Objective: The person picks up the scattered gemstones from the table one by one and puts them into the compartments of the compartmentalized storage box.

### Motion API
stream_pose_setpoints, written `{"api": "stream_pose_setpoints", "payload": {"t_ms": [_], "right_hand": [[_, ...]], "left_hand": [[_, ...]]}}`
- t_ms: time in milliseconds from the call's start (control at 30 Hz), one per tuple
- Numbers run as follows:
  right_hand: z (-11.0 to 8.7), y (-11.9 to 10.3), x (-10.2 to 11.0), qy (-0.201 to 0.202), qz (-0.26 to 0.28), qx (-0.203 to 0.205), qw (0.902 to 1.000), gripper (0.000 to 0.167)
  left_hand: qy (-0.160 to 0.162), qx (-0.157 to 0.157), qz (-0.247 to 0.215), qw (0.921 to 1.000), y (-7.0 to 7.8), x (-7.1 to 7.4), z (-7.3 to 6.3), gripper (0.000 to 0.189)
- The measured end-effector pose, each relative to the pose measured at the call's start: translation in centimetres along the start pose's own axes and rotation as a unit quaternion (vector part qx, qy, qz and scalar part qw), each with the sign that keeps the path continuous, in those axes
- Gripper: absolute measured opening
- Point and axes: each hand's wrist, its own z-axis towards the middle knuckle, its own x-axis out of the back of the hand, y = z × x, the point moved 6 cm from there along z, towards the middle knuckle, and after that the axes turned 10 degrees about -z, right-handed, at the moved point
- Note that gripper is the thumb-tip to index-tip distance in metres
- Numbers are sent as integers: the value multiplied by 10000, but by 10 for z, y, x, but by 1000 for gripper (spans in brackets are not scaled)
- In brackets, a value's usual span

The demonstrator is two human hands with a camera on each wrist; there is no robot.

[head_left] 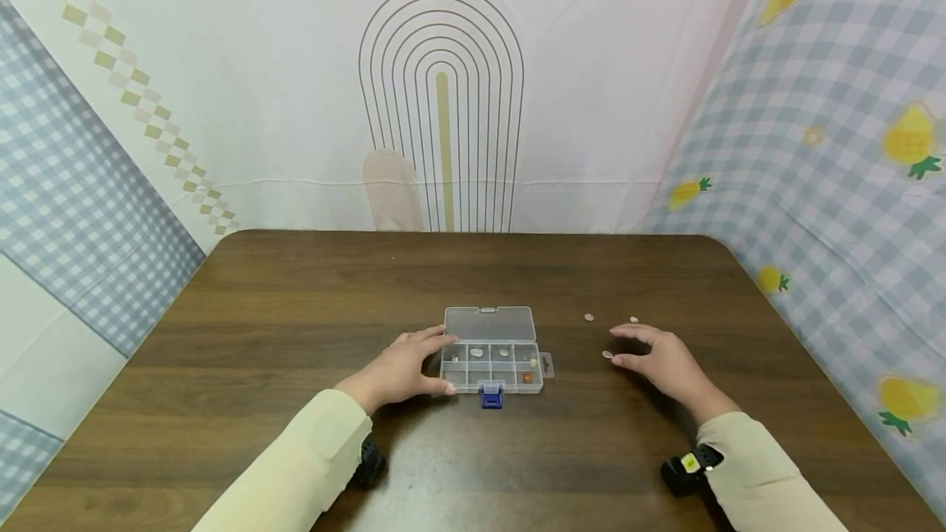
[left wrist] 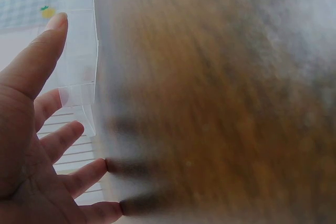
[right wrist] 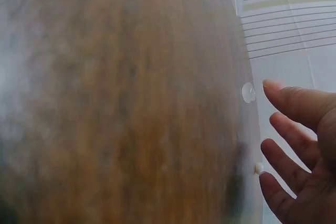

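Note:
A clear plastic compartment box (head_left: pixel 491 366) lies on the table with its lid (head_left: pixel 490 323) flipped back and a blue clasp (head_left: pixel 491 398) at the front. Small pale pieces and a reddish-brown one (head_left: pixel 527 378) sit in some compartments. My left hand (head_left: pixel 405 368) holds the box's left end between thumb and index finger; its other fingers are spread in the left wrist view. To the right, my right hand (head_left: pixel 663 361) hovers with thumb and index apart, close to a small pale oval piece (head_left: pixel 608 355). The right wrist view shows that piece (right wrist: pixel 248 93) just off the thumb tip.
Another flat pale piece (head_left: pixel 589 318) lies right of the box, and a whitish one (head_left: pixel 634 319) is just beyond my right fingers. The brown wooden table (head_left: pixel 310 294) ends at a white patterned cloth (head_left: pixel 591 105); checked cloth (head_left: pixel 835 212) hangs at the right.

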Motion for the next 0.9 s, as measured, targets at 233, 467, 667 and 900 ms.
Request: {"api": "stream_pose_setpoints", "payload": {"t_ms": [233, 467, 667, 900], "right_hand": [[2, 0, -5, -104, 67, -180, 9998, 39], [3, 0, -9, -208, 193, -357, 9990, 35], [5, -1, -10, -281, 273, -443, 9982, 33], [7, -2, -13, -405, 132, -475, 9980, 31]], "left_hand": [[-23, 28, -24, 10000, 1, 0, -1, 74], [-28, 16, -22, 10000, 0, 0, 0, 74], [-39, -12, -56, 10000, 0, 0, 0, 74], [-28, 1, -68, 10000, 0, 0, -1, 74]]}}
